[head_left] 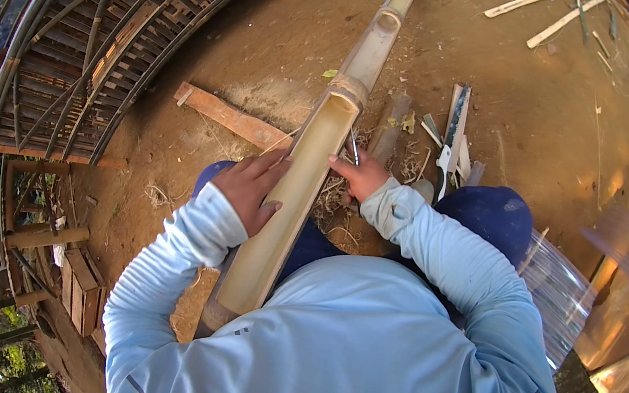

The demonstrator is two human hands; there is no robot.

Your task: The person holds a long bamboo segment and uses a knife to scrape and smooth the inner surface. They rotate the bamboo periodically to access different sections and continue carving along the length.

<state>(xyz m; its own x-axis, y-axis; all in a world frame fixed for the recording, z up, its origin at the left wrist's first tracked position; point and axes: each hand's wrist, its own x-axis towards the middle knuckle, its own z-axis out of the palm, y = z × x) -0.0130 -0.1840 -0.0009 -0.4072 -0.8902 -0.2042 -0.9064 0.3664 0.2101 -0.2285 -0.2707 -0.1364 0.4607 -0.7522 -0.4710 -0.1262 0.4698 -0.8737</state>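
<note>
A long bamboo pole, split open lengthwise into a trough, runs from beside my lap away across the ground. Cross-walls at its nodes divide the hollow. My left hand rests on the trough's left rim with its fingers stretched out and thumb apart. At the right rim, my right hand is closed around a thin, dark-and-silver pen-like tool. The tool's upper end sticks up past the fingers; its exact kind is unclear. Part of that hand's lower fingers lies in shadow beside the bamboo.
A long-bladed knife lies among split strips right of the trough. A wooden plank lies to the left, and shavings gather under my right hand. Bamboo slats lie far right. A slatted bamboo structure stands left; clear corrugated sheet is near right.
</note>
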